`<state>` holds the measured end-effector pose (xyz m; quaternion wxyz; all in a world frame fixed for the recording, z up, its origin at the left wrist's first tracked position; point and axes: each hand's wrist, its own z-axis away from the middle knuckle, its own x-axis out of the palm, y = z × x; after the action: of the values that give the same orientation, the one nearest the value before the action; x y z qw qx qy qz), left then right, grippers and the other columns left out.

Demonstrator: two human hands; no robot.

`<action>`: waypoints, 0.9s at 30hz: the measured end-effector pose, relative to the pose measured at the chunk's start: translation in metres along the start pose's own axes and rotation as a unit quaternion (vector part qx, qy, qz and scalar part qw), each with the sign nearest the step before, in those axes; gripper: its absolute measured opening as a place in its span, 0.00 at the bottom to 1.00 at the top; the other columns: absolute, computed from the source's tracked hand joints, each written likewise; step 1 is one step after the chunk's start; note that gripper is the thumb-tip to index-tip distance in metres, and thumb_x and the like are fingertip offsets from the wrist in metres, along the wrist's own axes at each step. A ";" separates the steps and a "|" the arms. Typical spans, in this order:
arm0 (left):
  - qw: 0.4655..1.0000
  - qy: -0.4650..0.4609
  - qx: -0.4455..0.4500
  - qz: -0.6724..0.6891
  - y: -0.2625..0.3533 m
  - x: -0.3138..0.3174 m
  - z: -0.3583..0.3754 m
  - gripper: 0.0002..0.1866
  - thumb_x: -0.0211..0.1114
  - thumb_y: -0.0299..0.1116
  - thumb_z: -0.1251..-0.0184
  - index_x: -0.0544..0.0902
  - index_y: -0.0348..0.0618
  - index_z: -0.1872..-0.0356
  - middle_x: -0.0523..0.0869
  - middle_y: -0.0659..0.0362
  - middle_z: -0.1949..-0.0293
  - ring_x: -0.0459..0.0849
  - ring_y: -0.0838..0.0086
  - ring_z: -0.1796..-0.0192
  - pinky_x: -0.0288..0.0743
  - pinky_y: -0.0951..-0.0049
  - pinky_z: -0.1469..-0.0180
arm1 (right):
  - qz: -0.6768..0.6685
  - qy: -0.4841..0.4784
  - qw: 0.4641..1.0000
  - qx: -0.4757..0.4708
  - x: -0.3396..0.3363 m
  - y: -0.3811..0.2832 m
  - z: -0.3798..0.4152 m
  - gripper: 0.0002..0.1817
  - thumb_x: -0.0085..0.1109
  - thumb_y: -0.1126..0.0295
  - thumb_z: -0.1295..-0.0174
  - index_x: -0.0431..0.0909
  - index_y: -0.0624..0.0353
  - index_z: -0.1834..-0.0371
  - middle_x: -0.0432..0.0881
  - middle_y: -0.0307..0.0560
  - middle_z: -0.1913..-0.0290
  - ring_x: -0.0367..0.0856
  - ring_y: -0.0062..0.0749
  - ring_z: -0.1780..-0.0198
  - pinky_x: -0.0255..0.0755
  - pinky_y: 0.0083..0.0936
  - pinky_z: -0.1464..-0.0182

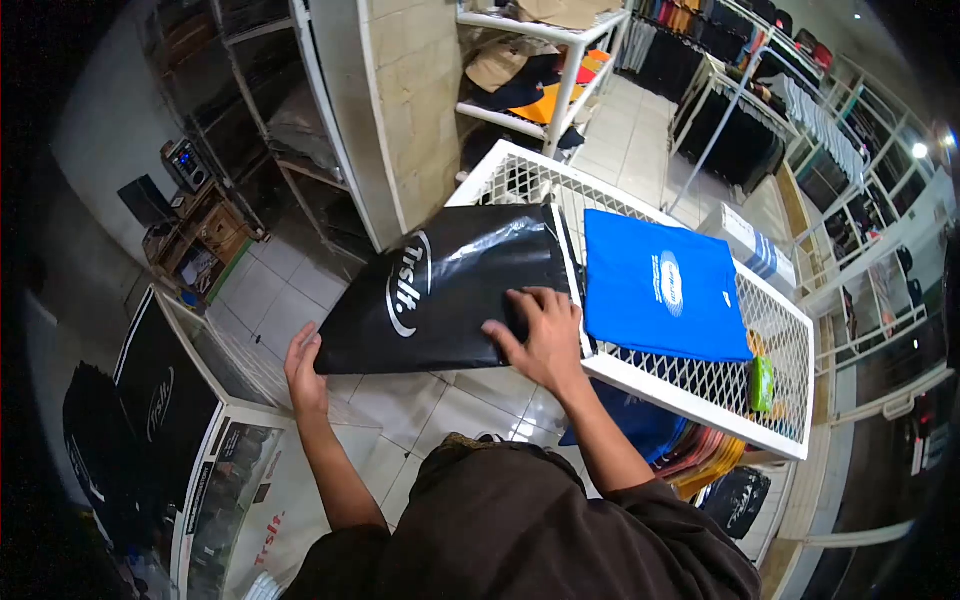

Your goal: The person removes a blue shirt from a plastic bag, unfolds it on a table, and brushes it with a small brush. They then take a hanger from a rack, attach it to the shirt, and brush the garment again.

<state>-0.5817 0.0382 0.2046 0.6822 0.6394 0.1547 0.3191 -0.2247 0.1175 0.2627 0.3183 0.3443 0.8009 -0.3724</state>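
Observation:
A black glossy plastic mailing bag (pixel 450 285) with white "Trslt." lettering lies partly on the white mesh-topped table, its left part sticking out past the table. My left hand (pixel 308 372) is at the bag's lower left corner, fingers extended along its edge. Flat on the bag near its white-edged right end rests my right hand (pixel 545 335), thumb spread from the fingers. Just right of that end is a folded blue T-shirt (pixel 630 285) with a pale oval print.
The mesh table (pixel 790 340) also holds a green packet (pixel 762 385) and a white box (pixel 750 245). A shelf with caps (pixel 500 65) stands behind. At lower left is a display case (pixel 240 480). Clothes racks (pixel 740 110) fill the back right.

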 end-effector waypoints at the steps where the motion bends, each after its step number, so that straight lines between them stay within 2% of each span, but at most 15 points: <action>1: 0.998 -0.023 -0.013 0.051 -0.006 -0.006 0.001 0.18 0.61 0.28 0.23 0.80 0.38 0.36 0.83 0.50 0.42 0.83 0.66 0.40 0.76 0.68 0.36 | -0.012 -0.038 0.999 -0.028 -0.006 -0.009 0.001 0.37 0.71 0.39 0.43 0.83 0.56 0.39 0.79 0.54 0.39 0.74 0.48 0.35 0.62 0.47 0.34; 4: 0.993 -0.052 -0.029 0.099 -0.003 -0.012 0.007 0.17 0.59 0.26 0.23 0.80 0.36 0.37 0.84 0.50 0.43 0.83 0.66 0.41 0.79 0.67 0.36 | -0.036 -0.125 0.979 -0.158 -0.008 -0.013 0.009 0.41 0.78 0.46 0.51 0.79 0.49 0.33 0.77 0.50 0.35 0.73 0.47 0.32 0.60 0.50 0.29; 5: 0.992 -0.063 -0.030 0.108 -0.002 -0.013 0.008 0.17 0.60 0.26 0.23 0.81 0.35 0.37 0.84 0.50 0.43 0.83 0.66 0.41 0.78 0.68 0.36 | -0.007 -0.112 0.977 -0.183 -0.003 -0.011 0.011 0.32 0.77 0.61 0.51 0.83 0.47 0.38 0.80 0.45 0.40 0.75 0.43 0.36 0.61 0.50 0.29; 6: 0.990 -0.073 -0.032 0.117 -0.001 -0.015 0.012 0.17 0.60 0.27 0.23 0.81 0.34 0.38 0.84 0.50 0.43 0.84 0.67 0.41 0.78 0.69 0.36 | -0.008 -0.112 0.976 -0.185 0.004 -0.006 0.012 0.32 0.77 0.61 0.51 0.83 0.47 0.38 0.80 0.45 0.40 0.75 0.43 0.36 0.61 0.50 0.29; 9: 0.990 -0.059 -0.014 0.127 0.005 -0.024 0.022 0.16 0.62 0.28 0.24 0.83 0.33 0.40 0.85 0.52 0.43 0.84 0.68 0.41 0.77 0.69 0.36 | -0.027 -0.020 0.981 -0.192 0.011 -0.004 -0.006 0.19 0.63 0.77 0.48 0.90 0.49 0.52 0.84 0.39 0.54 0.79 0.39 0.46 0.64 0.47 0.32; 12: 0.988 -0.055 0.004 0.147 0.012 -0.025 0.042 0.16 0.64 0.28 0.25 0.84 0.34 0.41 0.87 0.53 0.45 0.84 0.69 0.43 0.77 0.70 0.38 | -0.013 0.042 0.974 -0.221 0.016 0.000 -0.044 0.17 0.62 0.75 0.44 0.90 0.48 0.53 0.84 0.41 0.53 0.79 0.40 0.47 0.65 0.46 0.34; 15: 0.987 -0.094 -0.004 0.131 0.005 -0.010 0.066 0.15 0.65 0.29 0.26 0.85 0.36 0.42 0.88 0.56 0.48 0.86 0.74 0.50 0.79 0.74 0.48 | 0.019 0.143 0.977 -0.156 0.017 0.023 -0.064 0.16 0.65 0.74 0.47 0.89 0.50 0.55 0.83 0.43 0.49 0.78 0.43 0.44 0.65 0.47 0.36; 18: 0.980 -0.168 -0.058 0.094 0.000 0.037 0.114 0.18 0.66 0.34 0.26 0.85 0.39 0.40 0.90 0.60 0.53 0.88 0.78 0.58 0.81 0.76 0.57 | -0.016 0.221 0.975 -0.019 -0.016 0.021 -0.044 0.24 0.71 0.72 0.44 0.83 0.52 0.42 0.81 0.52 0.43 0.77 0.49 0.39 0.66 0.44 0.36; 19: 0.970 -0.212 -0.063 0.100 -0.010 0.052 0.127 0.20 0.66 0.35 0.26 0.84 0.38 0.38 0.90 0.60 0.51 0.88 0.78 0.58 0.81 0.77 0.58 | -0.030 0.231 0.972 -0.027 -0.019 0.032 -0.032 0.25 0.70 0.65 0.35 0.79 0.56 0.36 0.84 0.55 0.47 0.82 0.45 0.48 0.75 0.39 0.46; 20: 0.971 -0.221 -0.061 0.070 -0.007 0.075 0.151 0.21 0.66 0.34 0.26 0.82 0.38 0.36 0.89 0.59 0.48 0.89 0.77 0.56 0.81 0.76 0.57 | -0.031 0.233 0.972 -0.029 -0.027 0.029 -0.015 0.25 0.70 0.65 0.35 0.79 0.56 0.36 0.84 0.55 0.47 0.82 0.45 0.48 0.75 0.39 0.46; 21: 0.962 -0.257 -0.072 0.049 -0.006 0.091 0.169 0.22 0.65 0.35 0.25 0.81 0.38 0.34 0.89 0.58 0.46 0.89 0.75 0.52 0.81 0.76 0.54 | -0.169 0.148 0.969 0.104 -0.035 0.025 0.004 0.28 0.68 0.63 0.33 0.74 0.60 0.32 0.84 0.54 0.53 0.84 0.42 0.54 0.76 0.35 0.51; 22: 0.956 -0.284 -0.069 0.008 -0.011 0.104 0.183 0.24 0.66 0.33 0.26 0.80 0.38 0.32 0.89 0.59 0.46 0.89 0.75 0.49 0.80 0.76 0.51 | -0.298 0.055 0.924 0.233 -0.042 0.023 0.023 0.31 0.66 0.60 0.31 0.70 0.63 0.29 0.85 0.53 0.58 0.86 0.39 0.60 0.78 0.31 0.56; 24: 0.939 -0.342 -0.040 0.006 -0.029 0.125 0.204 0.25 0.67 0.30 0.27 0.78 0.38 0.31 0.88 0.58 0.47 0.88 0.77 0.49 0.79 0.79 0.51 | -0.425 -0.027 0.847 0.317 -0.043 0.028 0.047 0.37 0.65 0.55 0.29 0.63 0.66 0.25 0.86 0.50 0.65 0.84 0.28 0.69 0.77 0.26 0.63; 25: 0.939 -0.341 -0.040 0.004 -0.036 0.134 0.213 0.25 0.67 0.30 0.27 0.78 0.38 0.31 0.88 0.58 0.47 0.88 0.77 0.49 0.79 0.79 0.51 | -0.455 -0.027 0.824 0.337 -0.050 0.022 0.054 0.37 0.68 0.60 0.31 0.62 0.67 0.25 0.88 0.51 0.62 0.83 0.24 0.67 0.78 0.25 0.61; 27: 0.921 -0.390 0.008 0.020 -0.047 0.143 0.232 0.25 0.68 0.28 0.28 0.78 0.37 0.31 0.89 0.58 0.50 0.88 0.79 0.50 0.78 0.81 0.53 | -0.416 -0.019 0.862 0.289 -0.054 0.027 0.065 0.37 0.68 0.64 0.32 0.62 0.66 0.25 0.88 0.51 0.63 0.83 0.24 0.66 0.77 0.24 0.60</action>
<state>-0.3199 -0.0497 0.2179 0.6767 0.7218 -0.1336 0.0566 -0.1568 0.0614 0.2599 0.0345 0.0484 0.7199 -0.6915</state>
